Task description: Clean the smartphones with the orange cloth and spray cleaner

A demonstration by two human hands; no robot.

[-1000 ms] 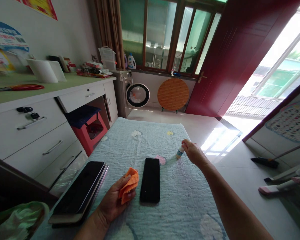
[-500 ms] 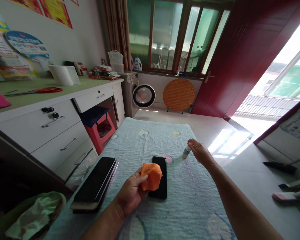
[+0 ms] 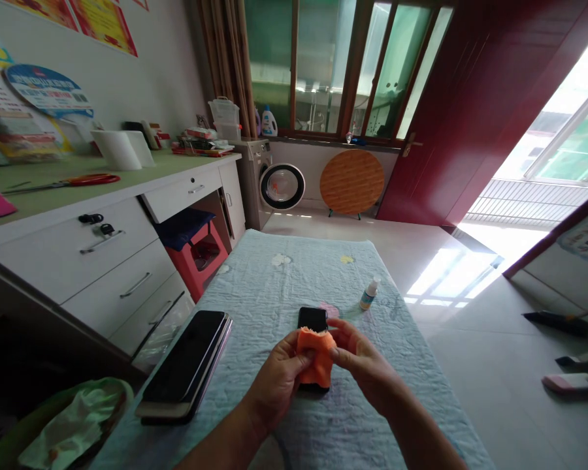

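Observation:
An orange cloth [image 3: 317,369] is pinched between my two hands above a black smartphone [image 3: 312,318]. My left hand [image 3: 280,372] grips the cloth's left side, thumb on top. My right hand [image 3: 362,356] has its thumb and fingers on the right edge. Most of the phone is hidden behind the cloth and hands; its top and a bit of its bottom edge show. Beyond my right hand a small spray bottle [image 3: 368,295] with a white top stands upright. On the left lies a stack of black-screened phones or tablets [image 3: 186,365].
A pale blue quilted cover [image 3: 269,287] lies under everything. To the left are a white drawer desk [image 3: 142,261] and a red stool [image 3: 200,254]. A bin [image 3: 122,391] with a green bag stands at the lower left. A washing machine [image 3: 253,176] with its door open is behind.
My right hand has let go of the spray bottle, which stands on the cover, and has come back to take the cloth's right edge. My left hand still holds the cloth.

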